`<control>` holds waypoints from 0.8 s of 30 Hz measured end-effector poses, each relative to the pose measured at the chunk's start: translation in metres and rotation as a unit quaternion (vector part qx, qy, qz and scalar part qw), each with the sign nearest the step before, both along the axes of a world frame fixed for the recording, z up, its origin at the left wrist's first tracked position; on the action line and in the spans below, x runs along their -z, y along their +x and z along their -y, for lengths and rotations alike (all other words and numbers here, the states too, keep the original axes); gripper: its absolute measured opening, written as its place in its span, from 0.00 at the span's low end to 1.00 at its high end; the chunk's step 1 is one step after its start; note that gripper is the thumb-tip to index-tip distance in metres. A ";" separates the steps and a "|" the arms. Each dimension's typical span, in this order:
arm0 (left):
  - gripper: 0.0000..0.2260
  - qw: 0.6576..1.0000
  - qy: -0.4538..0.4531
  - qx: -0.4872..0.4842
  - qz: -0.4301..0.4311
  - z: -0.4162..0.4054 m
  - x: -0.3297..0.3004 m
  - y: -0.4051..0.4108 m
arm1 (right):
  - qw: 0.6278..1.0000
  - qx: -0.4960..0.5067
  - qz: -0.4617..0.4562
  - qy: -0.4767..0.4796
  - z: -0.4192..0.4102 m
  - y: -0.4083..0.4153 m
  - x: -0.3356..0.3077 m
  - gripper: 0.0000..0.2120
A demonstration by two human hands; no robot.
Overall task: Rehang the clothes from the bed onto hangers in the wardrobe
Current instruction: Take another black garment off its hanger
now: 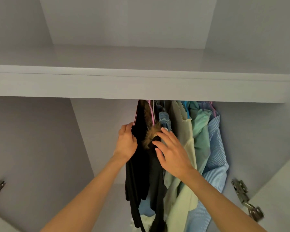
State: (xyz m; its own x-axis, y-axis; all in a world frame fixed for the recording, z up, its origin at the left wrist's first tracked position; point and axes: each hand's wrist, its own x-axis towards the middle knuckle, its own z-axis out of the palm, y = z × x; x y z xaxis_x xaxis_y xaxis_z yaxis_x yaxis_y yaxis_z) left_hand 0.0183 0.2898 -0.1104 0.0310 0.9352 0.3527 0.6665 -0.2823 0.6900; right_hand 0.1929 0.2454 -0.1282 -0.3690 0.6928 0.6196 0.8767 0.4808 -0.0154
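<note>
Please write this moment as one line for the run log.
stage: hanging | left hand: grips black garment | right hand: open, on fur trim | wardrobe: doors open

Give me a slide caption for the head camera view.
Both hands settle a black fur-trimmed coat among hung clothes.

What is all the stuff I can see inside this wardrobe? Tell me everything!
Black garment with brown fur trim: one, black, hanging leftmost.
Pink plastic hanger: one seen, pink, under the shelf edge, carrying the black garment.
Denim garment: one, blue, right of the black one.
Pale yellow garment: one, cream-yellow, middle.
Mint green garment: one, green, right of the yellow.
Blue striped shirt: one, blue-white, rightmost.
White wardrobe shelf: one, white, above the clothes.
Metal door hinges: two, silver, left and right edges.
Left hand: grips the black garment's left edge.
Right hand: fingers straight, resting on the black garment.
</note>
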 end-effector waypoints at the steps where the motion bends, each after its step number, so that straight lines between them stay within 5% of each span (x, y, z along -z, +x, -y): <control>1: 0.21 1.000 -0.011 0.000 0.008 -0.006 -0.003 0.001 | 1.000 0.006 0.002 -0.002 0.000 0.001 0.000 0.14; 6: 0.10 0.994 -0.032 -0.015 0.099 -0.022 -0.005 0.005 | 1.000 0.017 -0.004 -0.001 0.000 0.003 0.002 0.14; 12: 0.08 0.986 0.019 -0.038 0.158 -0.019 -0.012 -0.002 | 0.999 0.018 -0.017 0.020 -0.002 0.007 0.002 0.14; 20: 0.06 0.989 0.021 -0.030 0.146 0.031 0.008 -0.042 | 0.997 0.000 -0.063 0.047 -0.008 -0.023 -0.010 0.14; 24: 0.06 0.990 0.006 -0.046 0.134 0.065 0.029 -0.059 | 0.995 -0.057 -0.086 -0.020 -0.016 -0.075 -0.034 0.18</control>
